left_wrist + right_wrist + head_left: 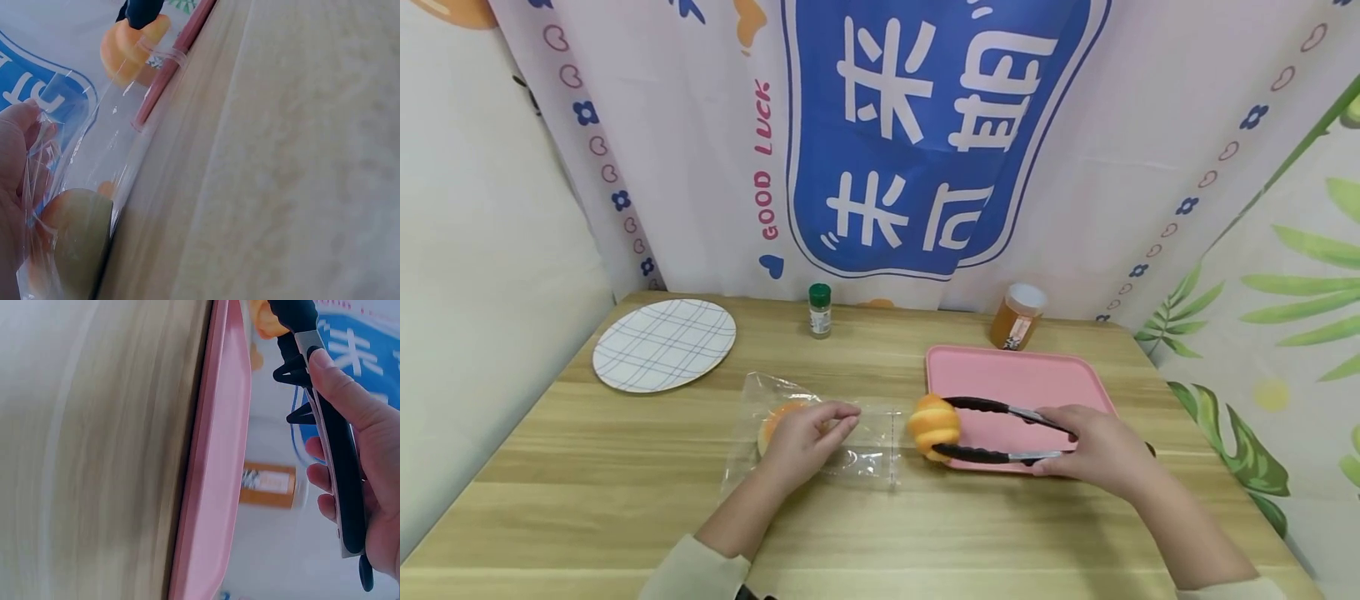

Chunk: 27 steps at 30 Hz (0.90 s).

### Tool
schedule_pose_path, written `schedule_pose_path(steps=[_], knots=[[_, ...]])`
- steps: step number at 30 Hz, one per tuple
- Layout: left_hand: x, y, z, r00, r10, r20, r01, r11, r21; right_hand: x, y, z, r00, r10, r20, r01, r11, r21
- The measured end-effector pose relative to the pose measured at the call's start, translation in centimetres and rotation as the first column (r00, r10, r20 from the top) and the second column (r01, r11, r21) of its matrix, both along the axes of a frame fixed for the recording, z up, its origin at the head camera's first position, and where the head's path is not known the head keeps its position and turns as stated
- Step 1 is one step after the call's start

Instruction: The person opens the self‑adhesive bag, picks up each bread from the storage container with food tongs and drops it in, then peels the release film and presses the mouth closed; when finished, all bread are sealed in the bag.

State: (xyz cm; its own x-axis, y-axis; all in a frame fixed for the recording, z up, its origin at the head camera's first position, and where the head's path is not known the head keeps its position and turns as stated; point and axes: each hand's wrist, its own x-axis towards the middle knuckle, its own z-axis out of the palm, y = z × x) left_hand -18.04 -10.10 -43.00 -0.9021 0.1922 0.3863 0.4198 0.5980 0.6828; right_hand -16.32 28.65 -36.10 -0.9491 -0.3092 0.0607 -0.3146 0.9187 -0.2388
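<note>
My right hand point(1101, 446) grips a pair of black-and-silver tongs point(340, 462). Between the tong tips a small ridged yellow-orange bread roll point(935, 427) is held, at the left edge of the pink tray point(1015, 375). My left hand point(808, 442) pinches the upper film of a clear plastic bag point(81, 147), lifting it off the lower side. Inside the bag lies a round bun point(78, 240), partly hidden by the left hand in the head view. The bag's mouth point(895, 450) faces the roll, which is just outside it.
A white checked plate point(664, 346) lies at the back left of the wooden table point(587, 500). A green-capped shaker point(820, 311) stands at the back middle. Behind the tray is a jar of amber contents point(1018, 317) with a pale lid. A printed cloth hangs behind.
</note>
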Motion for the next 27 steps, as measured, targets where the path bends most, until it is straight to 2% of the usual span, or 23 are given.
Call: schedule_pose_path(steps=[3, 7, 14, 20, 27], knots=[[0.0, 0.0, 0.1, 1.000, 0.001, 0.004, -0.001, 1.000, 0.007, 0.1, -1.0, -0.1, 0.997, 0.051, -0.062, -0.049, 0.998, 0.037], [0.0, -0.1, 0.1, 1.000, -0.002, 0.003, 0.002, 1.000, 0.015, 0.1, -1.9, -0.3, 0.977, 0.138, -0.163, -0.122, 0.987, 0.100], [0.1, -0.2, 0.1, 1.000, -0.009, -0.025, 0.009, 1.000, 0.016, -1.0, -3.4, -0.1, 0.916, 0.283, -0.284, -0.235, 0.953, 0.191], [0.2, -0.1, 0.1, 0.999, 0.002, -0.045, -0.001, 1.000, 0.023, -1.4, -4.2, 0.4, 0.885, 0.348, -0.310, -0.282, 0.929, 0.239], [0.2, -0.3, 0.1, 0.999, -0.006, -0.045, 0.007, 1.000, 0.018, -1.5, -5.1, 0.3, 0.884, 0.362, -0.297, -0.288, 0.920, 0.265]])
